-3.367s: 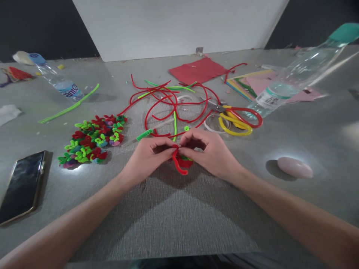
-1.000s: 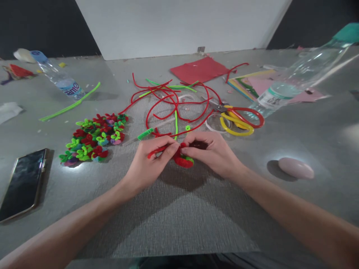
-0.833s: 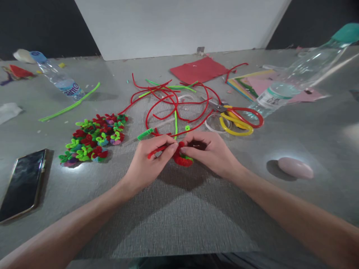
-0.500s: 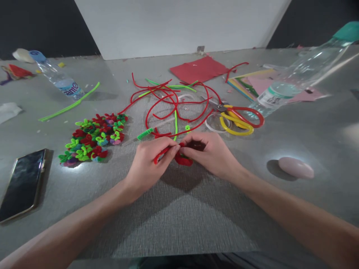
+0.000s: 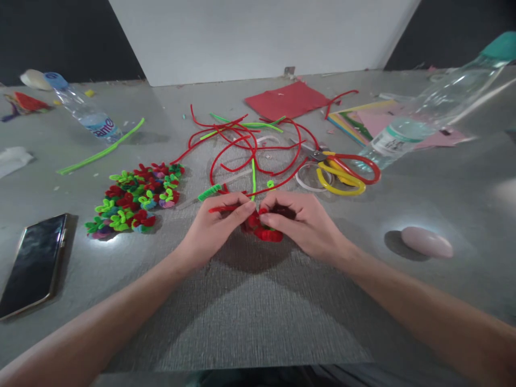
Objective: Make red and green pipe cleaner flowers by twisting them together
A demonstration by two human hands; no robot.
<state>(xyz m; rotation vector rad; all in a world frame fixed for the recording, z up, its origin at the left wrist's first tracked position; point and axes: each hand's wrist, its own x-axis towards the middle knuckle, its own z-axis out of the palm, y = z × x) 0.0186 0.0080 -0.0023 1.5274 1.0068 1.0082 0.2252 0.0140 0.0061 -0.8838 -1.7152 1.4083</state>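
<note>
Between my two hands is a small red pipe-cleaner piece (image 5: 269,235) with curled loops. My left hand (image 5: 221,224) pinches a red pipe cleaner (image 5: 223,208), whose end sticks out behind the thumb. The fingers of my right hand (image 5: 306,223) are closed on the looped red piece; part of it is hidden in the palm. Just beyond my fingertips lies a tangle of long red pipe cleaners (image 5: 253,144), with a few green ones (image 5: 253,174) among them. A coiled green pipe cleaner (image 5: 209,192) on a pale stick lies past my left hand.
Scissors (image 5: 342,169) with red and yellow handles lie beyond my right hand. To the left are a cluster of pipe-cleaner flowers (image 5: 129,201) and a phone (image 5: 34,263). Bottles (image 5: 397,137) stand on both sides; a pink oval object (image 5: 426,242) sits right, red sheet (image 5: 286,100) behind.
My left hand has shifted slightly left, opening a small gap between my fingertips. More of the looped red piece now shows, and the red end behind my left thumb points further left.
</note>
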